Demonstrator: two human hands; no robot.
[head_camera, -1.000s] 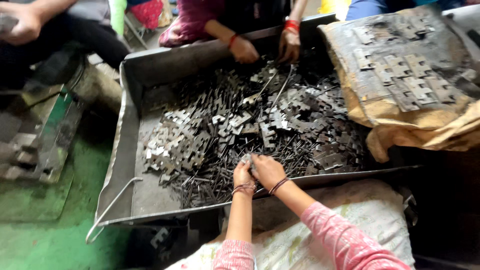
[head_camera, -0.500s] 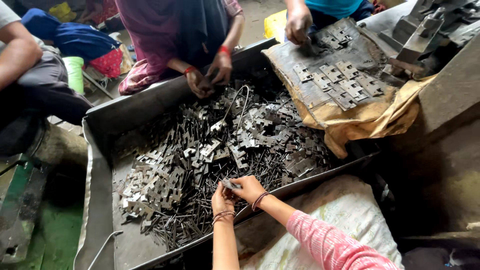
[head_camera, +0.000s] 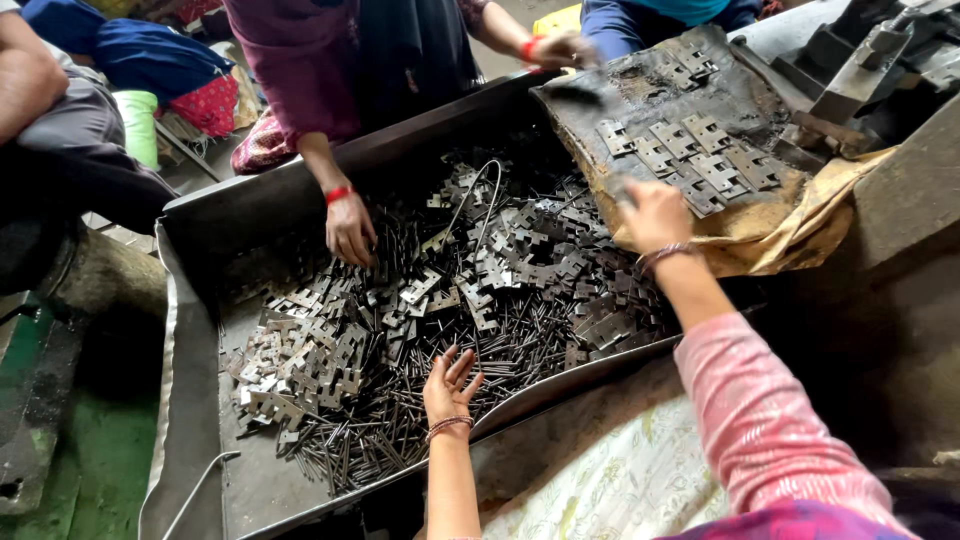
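A big grey metal tray holds a heap of flat hinge plates and thin dark pins. My left hand hovers open over the pins near the tray's front rim, fingers spread, holding nothing. My right hand, in a pink sleeve, reaches right to a dirty sack-covered surface where finished hinge plates lie in a row. Its fingers are curled around a blurred grey hinge plate at that surface's left edge.
Across the tray, a person in purple has a hand with a red bangle in the plates. Another person's hand works at the sack's far corner. A bent wire lies on the heap. A printed sack covers my lap; machinery stands far right.
My hands were together at the tray's front rim on one piece. Now my right hand has moved up and right to the sack with it. My left hand has let go and opened.
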